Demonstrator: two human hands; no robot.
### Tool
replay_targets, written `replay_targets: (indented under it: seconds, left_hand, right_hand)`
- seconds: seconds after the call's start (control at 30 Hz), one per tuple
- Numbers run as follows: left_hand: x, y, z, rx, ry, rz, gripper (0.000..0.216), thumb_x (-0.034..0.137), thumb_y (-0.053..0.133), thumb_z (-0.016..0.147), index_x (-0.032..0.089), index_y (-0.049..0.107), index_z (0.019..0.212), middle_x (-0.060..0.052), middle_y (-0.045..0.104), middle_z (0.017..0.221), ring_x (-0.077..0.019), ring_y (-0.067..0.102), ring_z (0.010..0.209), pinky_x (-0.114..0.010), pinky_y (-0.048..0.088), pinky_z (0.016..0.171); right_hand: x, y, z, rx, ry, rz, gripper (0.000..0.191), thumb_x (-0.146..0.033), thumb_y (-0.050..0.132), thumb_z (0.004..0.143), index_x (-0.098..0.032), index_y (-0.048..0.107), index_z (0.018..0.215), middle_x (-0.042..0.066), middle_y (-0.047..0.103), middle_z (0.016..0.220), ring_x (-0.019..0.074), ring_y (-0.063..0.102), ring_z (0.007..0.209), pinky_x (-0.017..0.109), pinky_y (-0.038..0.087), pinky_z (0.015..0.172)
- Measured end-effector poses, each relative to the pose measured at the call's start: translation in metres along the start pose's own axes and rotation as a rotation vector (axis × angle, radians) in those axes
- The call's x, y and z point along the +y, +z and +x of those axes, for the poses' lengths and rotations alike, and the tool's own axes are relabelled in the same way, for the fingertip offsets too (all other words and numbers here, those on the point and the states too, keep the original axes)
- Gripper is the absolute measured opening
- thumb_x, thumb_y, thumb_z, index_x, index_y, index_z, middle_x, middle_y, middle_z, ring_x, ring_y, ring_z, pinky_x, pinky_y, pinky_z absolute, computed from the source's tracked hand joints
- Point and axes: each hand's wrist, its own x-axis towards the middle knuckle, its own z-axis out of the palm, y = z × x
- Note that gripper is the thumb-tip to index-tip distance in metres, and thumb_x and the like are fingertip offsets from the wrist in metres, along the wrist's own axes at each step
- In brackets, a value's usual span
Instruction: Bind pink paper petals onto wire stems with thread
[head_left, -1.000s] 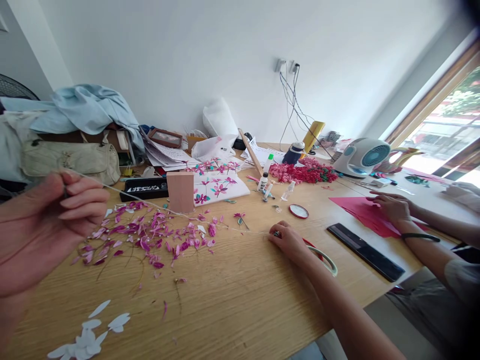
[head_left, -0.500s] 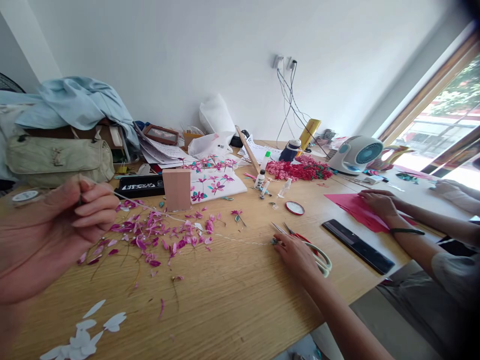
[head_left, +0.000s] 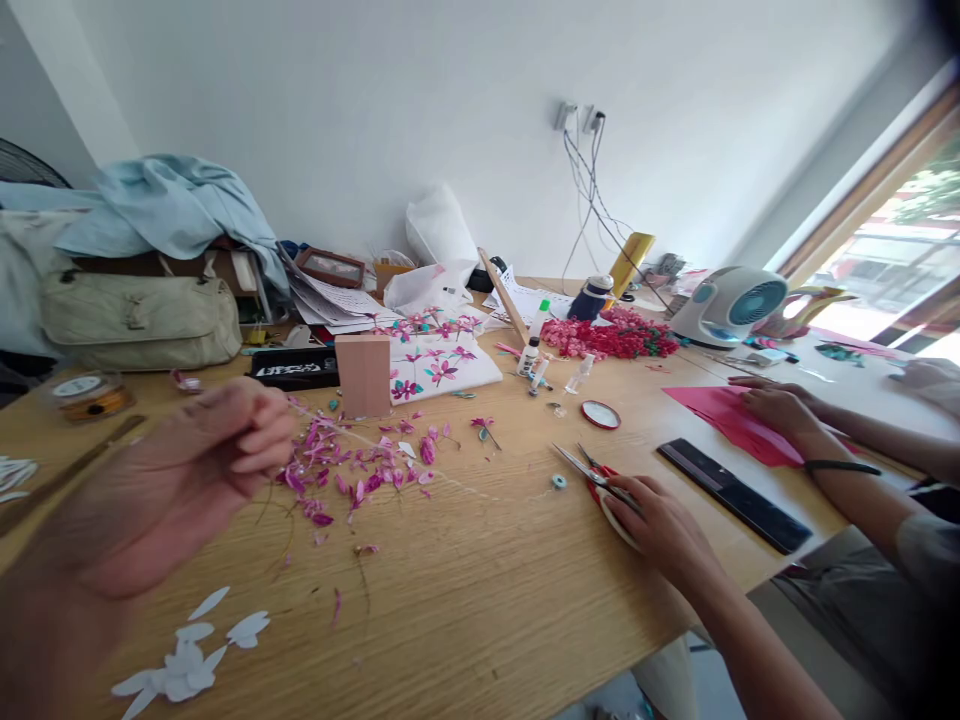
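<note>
My left hand (head_left: 217, 470), slightly blurred, is raised over the table with its fingers pinched on the end of a thin pale thread (head_left: 352, 437). This thread slants down across the pink petals (head_left: 360, 490) and runs along the wood to a small bobbin (head_left: 559, 481). My right hand (head_left: 664, 525) has its fingers round a pair of scissors (head_left: 589, 465) lying on the table, blades toward the bobbin. Red-handled pliers or snips (head_left: 598, 467) lie partly hidden behind them. White petal-shaped pieces (head_left: 184, 668) sit at the front left.
A wooden block (head_left: 363, 375) stands beside a white cloth-covered piece with flowers (head_left: 442, 372). Small glue bottles (head_left: 528, 357) and a round lid (head_left: 601, 414) lie beyond. At right are a black phone-like slab (head_left: 731, 492) and another person's hands (head_left: 780, 410) on red sheets.
My right hand has left the bobbin and moved right onto the scissors, which have shifted. My left hand still pinches the thread; the view has turned slightly left.
</note>
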Motion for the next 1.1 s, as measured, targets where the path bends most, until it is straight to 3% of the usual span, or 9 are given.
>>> replay_targets:
  seconds: [0.1,0.2,0.33,0.47,0.67,0.73,0.83,0.9,1.1]
  left_hand:
    - [-0.027,0.009,-0.003,-0.175,-0.015,0.138,0.015,0.014,0.065,0.067,0.014,0.052,0.06,0.003,0.043,0.056,-0.0052,0.038,0.048,-0.015,0.031,0.042]
    - [-0.053,0.006,0.004,-0.21,-0.096,0.192,0.019,0.02,0.071,0.063,0.014,0.054,0.06,0.003,0.044,0.053,-0.0051,0.038,0.049,-0.016,0.029,0.044]
    - [-0.073,0.001,0.011,-0.184,-0.03,0.333,0.018,0.024,0.071,0.063,0.013,0.057,0.06,0.002,0.047,0.056,-0.0056,0.039,0.051,-0.019,0.029,0.048]
    - [-0.078,0.003,0.011,-0.16,0.033,0.363,0.02,0.028,0.071,0.062,0.014,0.058,0.059,0.003,0.046,0.056,-0.0059,0.038,0.052,-0.02,0.028,0.049]
    - [-0.08,0.002,0.009,-0.161,0.052,0.414,0.021,0.03,0.07,0.062,0.013,0.057,0.058,0.003,0.048,0.057,-0.006,0.037,0.053,-0.021,0.029,0.052]
    - [-0.081,0.002,0.008,-0.175,0.055,0.438,0.02,0.029,0.069,0.062,0.013,0.057,0.058,0.004,0.047,0.056,-0.0063,0.037,0.052,-0.021,0.029,0.052]
    - [-0.083,0.001,0.008,-0.217,0.068,0.462,0.019,0.028,0.069,0.062,0.013,0.058,0.057,0.004,0.047,0.055,-0.0064,0.037,0.052,-0.021,0.029,0.051]
    - [-0.084,0.0,0.009,-0.251,0.061,0.472,0.017,0.027,0.069,0.062,0.013,0.059,0.058,0.004,0.047,0.054,-0.0063,0.038,0.052,-0.021,0.029,0.051]
    - [-0.087,-0.008,0.014,-0.29,-0.053,0.539,0.013,0.023,0.068,0.061,0.013,0.061,0.059,0.003,0.05,0.056,-0.0062,0.041,0.051,-0.02,0.03,0.05]
  right_hand:
    - [-0.008,-0.008,0.008,0.101,-0.003,-0.085,0.028,-0.037,0.042,0.079,-0.02,0.062,0.089,0.013,0.063,0.094,0.0283,0.06,0.081,0.04,0.046,0.07]
    - [-0.052,-0.026,0.003,0.377,-0.1,-0.043,0.023,-0.036,0.039,0.08,-0.024,0.059,0.08,0.012,0.064,0.092,0.0269,0.06,0.08,0.038,0.045,0.067]
    - [-0.141,-0.051,-0.03,0.567,-0.51,0.158,0.017,-0.035,0.042,0.082,-0.03,0.056,0.09,0.006,0.065,0.092,0.0207,0.064,0.075,0.03,0.048,0.059]
    - [-0.203,-0.055,-0.055,0.549,-0.795,0.264,0.029,-0.019,0.045,0.08,-0.033,0.056,0.104,0.003,0.068,0.092,0.0181,0.066,0.075,0.027,0.051,0.061]
    - [-0.23,-0.041,-0.036,0.593,-0.7,0.448,0.021,-0.011,0.046,0.081,-0.021,0.063,0.089,0.005,0.068,0.092,0.0139,0.066,0.073,0.02,0.051,0.062]
    - [-0.23,-0.035,-0.025,0.458,-0.553,0.535,0.018,-0.018,0.048,0.08,-0.02,0.063,0.09,0.006,0.067,0.094,0.0124,0.064,0.06,0.021,0.05,0.053]
    - [-0.226,-0.029,-0.012,-0.024,-0.373,0.714,0.028,-0.024,0.051,0.078,-0.021,0.058,0.105,0.005,0.068,0.089,0.0083,0.055,0.04,0.021,0.044,0.039]
    - [-0.222,-0.029,-0.005,-0.247,-0.361,0.795,0.025,-0.025,0.052,0.077,-0.019,0.06,0.1,0.002,0.067,0.075,0.0098,0.055,0.045,0.021,0.042,0.041]
    - [-0.211,-0.043,0.02,-0.308,-0.543,0.87,0.019,-0.028,0.055,0.075,-0.017,0.058,0.06,-0.002,0.051,0.057,0.0104,0.046,0.054,0.022,0.037,0.049]
